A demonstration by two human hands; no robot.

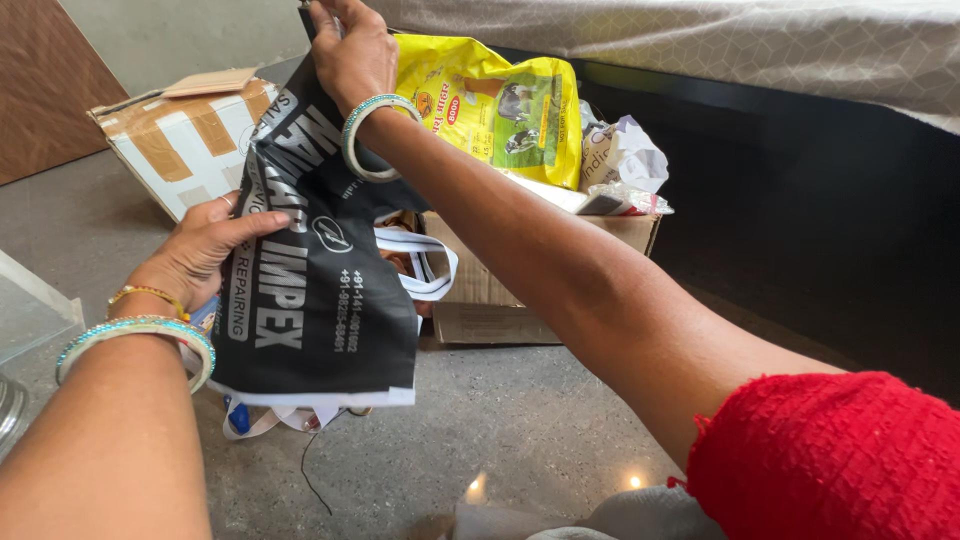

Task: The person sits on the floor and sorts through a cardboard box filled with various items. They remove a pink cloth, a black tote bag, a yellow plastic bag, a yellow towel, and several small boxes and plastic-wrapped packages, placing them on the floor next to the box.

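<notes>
A black cloth bag (315,290) with white lettering and white handles is held up in the air over the grey floor (480,430), between the person's two hands. The right hand (350,50) reaches forward and up, its fingers (325,20) clenched on the bag's top edge, so that the bag hangs down from it; a pale green bangle (372,135) sits on that wrist, and a red sleeve (830,455) covers the upper arm. The left hand (200,250) grips the bag's left edge lower down, the thumb (255,228) pressed flat on the front of the cloth and the other fingers hidden behind it; this wrist carries a thin gold bangle (150,295) and a wider green one (135,340). One white handle (425,265) loops out to the right of the bag, another hangs below its bottom hem. Just behind the bag stands an open brown cardboard box (560,270) on the floor, with a yellow printed packet (490,105) and crumpled white plastic wrapping (625,160) sticking out of its top. To the left, further back, lies a white carton with brown tape (185,140). A bed with a pale patterned cover (720,40) runs along the top right.
</notes>
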